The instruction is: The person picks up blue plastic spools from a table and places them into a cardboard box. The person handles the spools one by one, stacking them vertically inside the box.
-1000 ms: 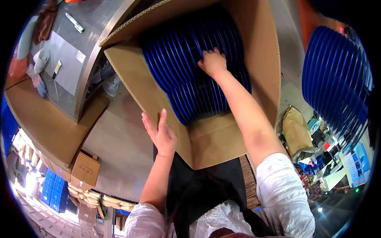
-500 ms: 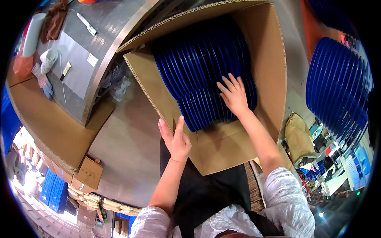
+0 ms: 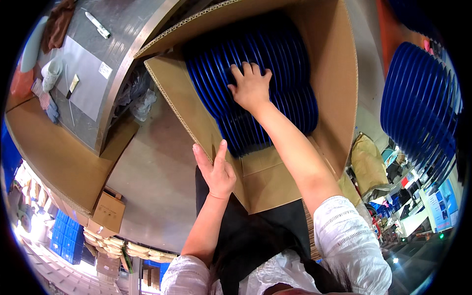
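A tall open cardboard box (image 3: 337, 73) stands in front of me. Inside it, two rows of glossy dark blue curved pieces (image 3: 290, 110) are stacked close together with thin edges showing; their exact kind I cannot make out. My right hand (image 3: 250, 87) reaches into the box, palm down on the pieces near the middle where the rows meet, its fingers spread and bent a little. At the box's near left wall, my left hand (image 3: 219, 172) straddles the cardboard edge, thumb on one side and fingers on the other.
A metal table (image 3: 132, 32) at the upper left carries a marker (image 3: 97, 25), a paper sheet (image 3: 93, 73) and a glove (image 3: 45, 101). To the right stands another stack of blue pieces (image 3: 418, 103). A brown paper sack (image 3: 368, 164) lies beside the box.
My right hand has moved left and farther into the box, from the right side of the rows to their middle. My left hand has stayed on the box edge.
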`<state>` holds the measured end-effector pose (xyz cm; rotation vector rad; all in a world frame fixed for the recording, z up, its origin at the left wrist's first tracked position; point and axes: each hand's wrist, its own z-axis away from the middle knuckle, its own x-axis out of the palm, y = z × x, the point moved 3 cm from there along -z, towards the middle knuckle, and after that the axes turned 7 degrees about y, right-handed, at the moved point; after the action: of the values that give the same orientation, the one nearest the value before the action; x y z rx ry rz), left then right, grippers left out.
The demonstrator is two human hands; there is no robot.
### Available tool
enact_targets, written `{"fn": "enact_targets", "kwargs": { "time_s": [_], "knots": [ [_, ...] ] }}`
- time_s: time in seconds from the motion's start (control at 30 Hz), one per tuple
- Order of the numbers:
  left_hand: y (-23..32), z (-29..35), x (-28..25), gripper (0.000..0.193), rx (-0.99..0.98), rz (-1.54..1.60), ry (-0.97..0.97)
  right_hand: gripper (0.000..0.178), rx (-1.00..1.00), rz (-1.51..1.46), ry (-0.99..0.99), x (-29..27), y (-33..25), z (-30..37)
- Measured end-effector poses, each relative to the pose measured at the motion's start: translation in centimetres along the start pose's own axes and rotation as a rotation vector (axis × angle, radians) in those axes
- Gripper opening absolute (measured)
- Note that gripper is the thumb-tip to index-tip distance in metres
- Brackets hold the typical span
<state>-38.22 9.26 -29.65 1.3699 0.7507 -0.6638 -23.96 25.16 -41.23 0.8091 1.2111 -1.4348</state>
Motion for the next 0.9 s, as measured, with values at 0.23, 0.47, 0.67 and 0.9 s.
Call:
{"fn": "enact_targets", "kwargs": {
  "time_s": [0.23, 0.47, 0.67, 0.9],
  "knots": [
    [-0.6, 0.3, -0.3, 0.057, -0.001, 0.0, 0.004, 0.058, 0.272, -0.175, -0.399, 0.1, 1.9, -1.8],
    [0.1, -0.3, -0.2, 0.055, -0.015, -0.02, 0.018, 0.05, 0.235, -0.024, -0.575, 1.3, -1.4, -3.3],
    [-1.2, 0.3, -1.1, 0.053, -0.034, -0.063, -0.038, 0.029, -0.001, -0.196, -0.352, 1.7, 6.9, -0.1],
    [0.0, 0.1, -0.2, 0.054, -0.027, -0.012, -0.017, 0.05, -0.196, -0.195, -0.165, -1.1, 8.2, 6.3]
  ]
}}
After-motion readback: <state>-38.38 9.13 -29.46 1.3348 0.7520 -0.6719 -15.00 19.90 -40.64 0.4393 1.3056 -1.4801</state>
